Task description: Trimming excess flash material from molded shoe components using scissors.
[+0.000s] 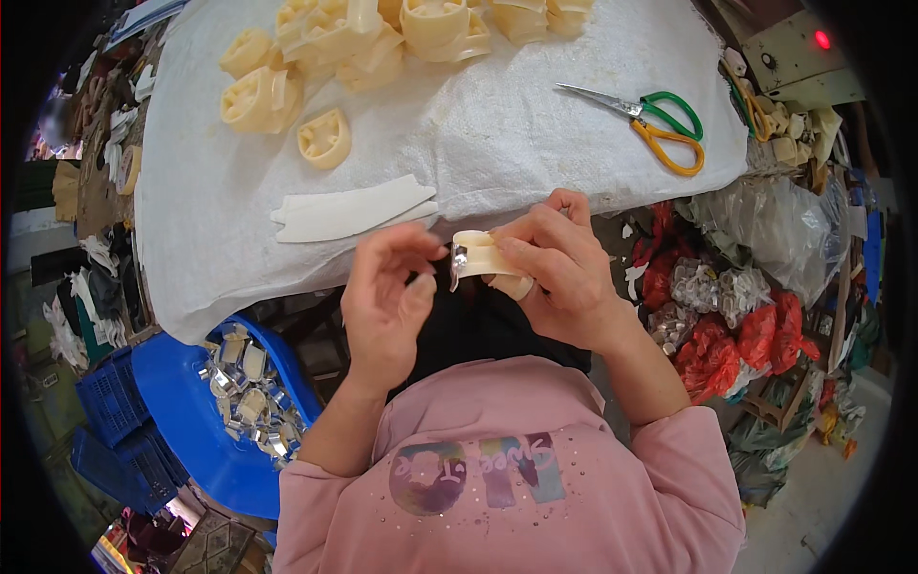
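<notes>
My right hand (564, 273) pinches a cream curved band (488, 253) in front of my body, just off the table's near edge. A shiny silver metal piece (460, 256) sits at the band's left end. My left hand (387, 301) is raised beside that end, fingers bent and thumb apart, with nothing visible in it; its fingertips are slightly blurred. On the table behind lie flat white strips (354, 212), overlapping. A single cream moulded piece (324, 139) rests farther back, near a pile of similar cream pieces (325, 33). My right fingers hide part of the band.
Scissors (660, 124) with one green and one orange handle lie at the right on the white-covered table (497, 134). A blue tub (172, 383) of shiny metal parts (251, 392) stands at my left. Red plastic bags (736, 344) and bagged metal parts (722, 292) are at my right.
</notes>
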`<action>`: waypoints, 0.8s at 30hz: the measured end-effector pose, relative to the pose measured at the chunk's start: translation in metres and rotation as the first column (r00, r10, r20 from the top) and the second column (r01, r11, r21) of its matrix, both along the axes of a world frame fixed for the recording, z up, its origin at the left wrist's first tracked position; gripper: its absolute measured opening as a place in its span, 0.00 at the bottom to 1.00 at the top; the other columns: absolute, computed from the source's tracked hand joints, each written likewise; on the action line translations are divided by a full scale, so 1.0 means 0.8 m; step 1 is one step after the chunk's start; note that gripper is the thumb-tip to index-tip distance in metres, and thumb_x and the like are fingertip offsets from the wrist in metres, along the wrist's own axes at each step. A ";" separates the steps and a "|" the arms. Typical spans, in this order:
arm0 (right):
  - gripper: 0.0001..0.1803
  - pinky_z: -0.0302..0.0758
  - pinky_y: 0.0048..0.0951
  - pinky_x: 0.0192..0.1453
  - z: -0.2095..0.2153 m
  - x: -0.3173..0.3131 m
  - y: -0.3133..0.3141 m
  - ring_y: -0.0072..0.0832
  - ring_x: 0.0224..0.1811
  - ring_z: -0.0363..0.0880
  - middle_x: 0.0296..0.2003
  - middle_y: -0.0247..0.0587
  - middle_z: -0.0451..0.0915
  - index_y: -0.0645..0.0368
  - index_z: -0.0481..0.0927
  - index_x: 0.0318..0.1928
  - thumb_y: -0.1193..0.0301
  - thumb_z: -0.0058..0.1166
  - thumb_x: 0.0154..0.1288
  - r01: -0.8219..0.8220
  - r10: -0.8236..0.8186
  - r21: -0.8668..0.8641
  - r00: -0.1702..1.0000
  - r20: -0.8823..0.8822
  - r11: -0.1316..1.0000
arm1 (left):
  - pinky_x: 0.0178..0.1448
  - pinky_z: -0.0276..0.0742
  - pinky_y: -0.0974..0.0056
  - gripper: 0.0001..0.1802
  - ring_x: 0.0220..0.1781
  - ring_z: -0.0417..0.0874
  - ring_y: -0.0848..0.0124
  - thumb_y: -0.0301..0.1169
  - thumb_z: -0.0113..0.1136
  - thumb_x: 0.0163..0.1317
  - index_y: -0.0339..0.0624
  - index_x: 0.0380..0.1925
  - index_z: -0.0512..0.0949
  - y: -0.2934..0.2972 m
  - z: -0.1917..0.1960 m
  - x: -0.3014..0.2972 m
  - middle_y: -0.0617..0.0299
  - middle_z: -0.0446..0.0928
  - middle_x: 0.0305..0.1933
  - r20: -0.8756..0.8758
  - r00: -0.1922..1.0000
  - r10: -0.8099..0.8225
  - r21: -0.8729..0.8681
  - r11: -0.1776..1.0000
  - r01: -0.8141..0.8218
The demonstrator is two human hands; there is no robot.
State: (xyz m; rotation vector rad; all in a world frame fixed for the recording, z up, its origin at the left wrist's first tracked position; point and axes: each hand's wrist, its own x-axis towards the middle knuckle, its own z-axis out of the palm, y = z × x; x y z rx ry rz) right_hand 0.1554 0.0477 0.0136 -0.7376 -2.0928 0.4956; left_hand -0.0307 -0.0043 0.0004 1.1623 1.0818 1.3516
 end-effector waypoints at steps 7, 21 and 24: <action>0.15 0.59 0.35 0.43 0.002 -0.001 -0.004 0.28 0.30 0.69 0.27 0.32 0.71 0.57 0.76 0.35 0.77 0.63 0.44 0.022 -0.022 -0.003 0.998 0.067 1.000 | 0.48 0.71 0.67 0.10 0.42 0.76 0.69 0.25 0.64 0.58 0.31 0.39 0.77 -0.010 0.002 0.011 0.55 0.75 0.40 -0.281 0.940 0.192 0.274 0.955 -0.113; 0.11 0.60 0.35 0.44 0.007 0.003 -0.007 0.31 0.28 0.67 0.23 0.34 0.66 0.57 0.70 0.28 0.78 0.60 0.47 -0.025 0.047 -0.102 0.976 0.212 0.994 | 0.30 0.67 0.74 0.04 0.27 0.73 0.75 0.20 0.62 0.56 0.34 0.33 0.78 -0.007 0.007 0.018 0.58 0.74 0.28 -0.407 0.873 0.268 0.301 0.942 -0.148; 0.20 0.60 0.37 0.47 0.003 0.009 -0.010 0.35 0.33 0.69 0.30 0.39 0.70 0.59 0.74 0.36 0.84 0.59 0.36 -0.061 0.110 -0.195 0.961 0.254 0.979 | 0.35 0.66 0.74 0.05 0.31 0.71 0.78 0.24 0.59 0.62 0.32 0.32 0.77 -0.012 0.009 0.023 0.62 0.73 0.31 -0.048 0.980 0.193 -0.091 0.976 -0.197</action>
